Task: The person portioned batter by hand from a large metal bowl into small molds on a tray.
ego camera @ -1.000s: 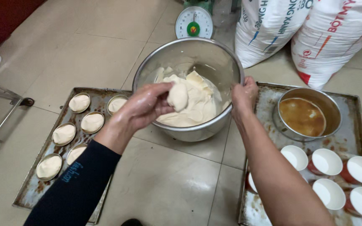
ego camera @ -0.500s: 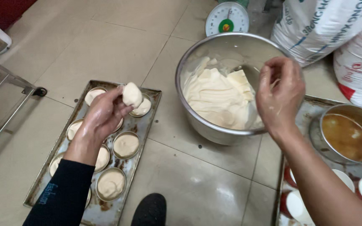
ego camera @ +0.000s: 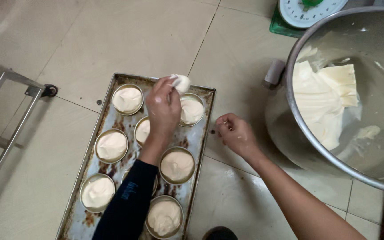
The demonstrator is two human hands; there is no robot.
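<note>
Fingers of left hand (ego camera: 164,106) pinch a dough lump (ego camera: 182,82) above the baking tray's (ego camera: 112,114) far right corner; right hand (ego camera: 235,134), loosely curled and holding nothing, hovers beside the tray's right edge.

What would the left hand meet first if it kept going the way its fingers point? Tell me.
The left hand, holding a lump of batter, points toward the far end of the baking tray. It would probably first cross the tray's far rim, then bare tiled floor; its height above the tray is unclear.
</note>
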